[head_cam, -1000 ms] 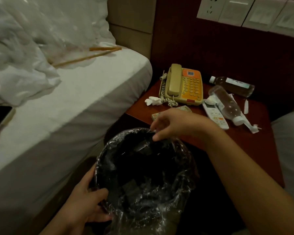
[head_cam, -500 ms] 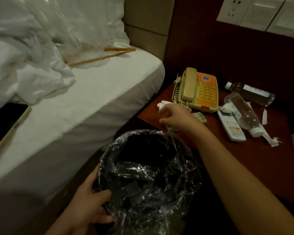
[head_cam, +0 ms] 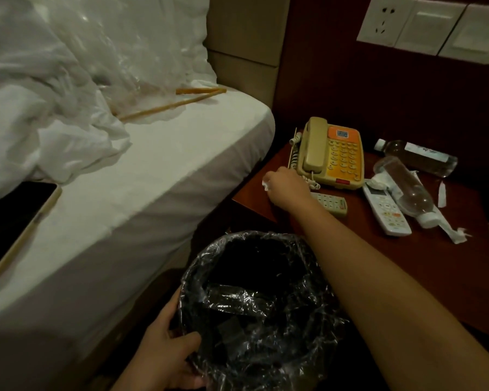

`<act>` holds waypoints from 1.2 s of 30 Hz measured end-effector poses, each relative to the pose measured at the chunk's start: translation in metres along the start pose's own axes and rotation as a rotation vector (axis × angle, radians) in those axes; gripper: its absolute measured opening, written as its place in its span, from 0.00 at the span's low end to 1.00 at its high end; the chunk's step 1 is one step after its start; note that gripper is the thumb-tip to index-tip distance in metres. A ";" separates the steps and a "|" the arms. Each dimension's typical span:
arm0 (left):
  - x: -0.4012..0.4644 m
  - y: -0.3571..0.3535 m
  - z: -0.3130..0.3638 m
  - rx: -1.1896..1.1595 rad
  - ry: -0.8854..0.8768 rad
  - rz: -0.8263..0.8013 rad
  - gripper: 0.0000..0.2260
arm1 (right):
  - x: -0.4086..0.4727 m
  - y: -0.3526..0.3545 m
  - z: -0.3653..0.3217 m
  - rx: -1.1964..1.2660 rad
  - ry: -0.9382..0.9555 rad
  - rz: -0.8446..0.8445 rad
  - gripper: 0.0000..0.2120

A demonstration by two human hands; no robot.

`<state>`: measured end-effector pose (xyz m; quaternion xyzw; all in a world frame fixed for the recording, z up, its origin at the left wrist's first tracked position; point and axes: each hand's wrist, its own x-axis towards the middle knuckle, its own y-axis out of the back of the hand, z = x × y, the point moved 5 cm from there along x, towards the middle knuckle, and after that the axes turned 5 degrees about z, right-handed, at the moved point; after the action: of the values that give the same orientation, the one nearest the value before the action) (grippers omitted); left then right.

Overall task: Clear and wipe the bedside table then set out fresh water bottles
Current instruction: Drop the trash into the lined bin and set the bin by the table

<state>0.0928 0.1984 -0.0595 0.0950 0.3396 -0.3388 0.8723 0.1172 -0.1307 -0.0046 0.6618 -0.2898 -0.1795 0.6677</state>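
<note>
The red-brown bedside table [head_cam: 449,266] carries a beige and orange phone [head_cam: 332,153], two remotes and litter. My right hand [head_cam: 287,187] is at the table's left front corner, fingers curled round a crumpled white tissue [head_cam: 266,184]. Two used clear bottles lie on their sides at the right: one [head_cam: 407,190] across white paper scraps and one [head_cam: 418,158] behind it. My left hand [head_cam: 171,352] grips the rim of a black bin [head_cam: 254,309] lined with clear plastic, held below the table's front.
A small remote [head_cam: 331,203] lies beside my right wrist and a white remote [head_cam: 386,210] lies further right. Torn paper [head_cam: 452,232] trails off the bottle. The white bed [head_cam: 124,179] on the left holds a phone [head_cam: 14,221], plastic wrap and chopsticks [head_cam: 178,104].
My right hand has moved from over the bin's rim up onto the table's left corner and closed on the crumpled tissue. My left hand keeps its hold on the bin.
</note>
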 end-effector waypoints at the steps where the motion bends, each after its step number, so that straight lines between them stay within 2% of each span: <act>1: 0.000 0.000 -0.001 0.009 -0.005 0.007 0.35 | -0.002 0.002 -0.003 0.013 0.023 0.025 0.13; 5: -0.006 -0.004 0.002 0.031 0.006 -0.004 0.36 | -0.012 0.014 -0.014 0.080 0.106 0.050 0.11; 10: -0.012 -0.010 0.003 0.071 0.002 0.019 0.36 | -0.066 0.060 -0.031 0.411 0.157 0.103 0.07; 12: -0.011 -0.013 0.001 0.077 -0.004 0.028 0.36 | -0.100 0.065 -0.031 0.531 0.162 0.043 0.07; 14: -0.009 -0.018 -0.002 0.097 -0.023 0.026 0.36 | -0.132 0.054 -0.025 0.622 0.120 -0.107 0.06; 17: -0.010 -0.029 -0.002 0.076 -0.039 0.010 0.34 | -0.166 0.024 -0.011 0.574 0.090 -0.327 0.05; 21: -0.002 -0.033 0.000 0.065 -0.103 -0.009 0.33 | -0.186 0.004 0.002 0.448 0.157 -0.455 0.17; 24: -0.002 -0.035 0.001 0.082 -0.146 -0.051 0.33 | -0.188 0.011 0.012 0.434 0.149 -0.432 0.23; 27: -0.014 -0.046 0.009 0.103 -0.255 -0.105 0.33 | -0.189 0.024 0.023 0.441 0.139 -0.385 0.23; 30: -0.012 -0.051 0.004 0.049 -0.289 -0.220 0.51 | -0.190 0.032 0.034 0.400 0.134 -0.354 0.22; 34: -0.010 -0.057 0.004 0.081 -0.275 -0.262 0.39 | -0.194 0.035 0.047 0.415 0.099 -0.365 0.21; 36: -0.006 -0.058 0.003 0.090 -0.247 -0.248 0.36 | -0.195 0.035 0.052 0.444 0.083 -0.367 0.21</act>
<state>0.0531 0.1569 -0.0496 0.0488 0.2234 -0.4678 0.8538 -0.0698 -0.0470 -0.0017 0.8398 -0.1699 -0.2022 0.4743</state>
